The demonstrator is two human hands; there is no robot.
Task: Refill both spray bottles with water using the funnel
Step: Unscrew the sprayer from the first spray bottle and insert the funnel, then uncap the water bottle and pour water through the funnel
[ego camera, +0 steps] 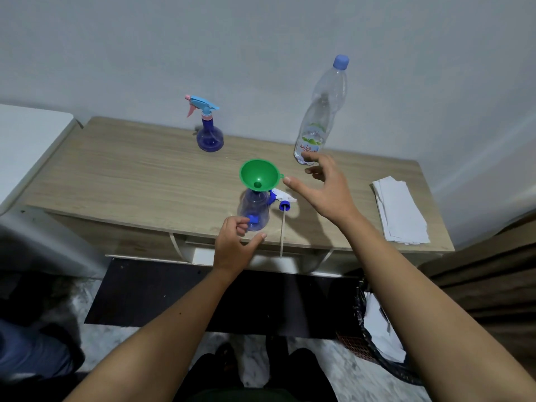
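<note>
Right now the right hand (322, 187), just right of the frame's centre, hovers spread wide, thumb out to the left and fingers reaching up-frame; it holds nothing. Its fingertips (311, 158) overlap the base of the tall clear plastic water bottle with a blue cap (320, 111), though whether they touch it I cannot tell. That bottle stands upright, its long axis running up the frame and leaning slightly right, directly up-frame of the right hand, so this is clearly the nearer hand for picking it up. The cap is on, so it would need unscrewing before any pour.

Lower and left of centre, the left hand (236, 245) has its fingers curled loosely at the base of the clear blue spray bottle body (253, 211), thumb extended; a firm grip is not evident. A green plastic funnel (259, 173) sits in that bottle's neck, mouth open upward, just left of the right thumb. The removed white-and-blue trigger head with its long dip tube (282, 216) lies on the light wooden table (116, 175) between the hands.

Toward the upper left stands the second blue spray bottle with a pale blue and pink trigger (209, 132), capped. A stack of white paper (401, 213) lies at the right.
</note>
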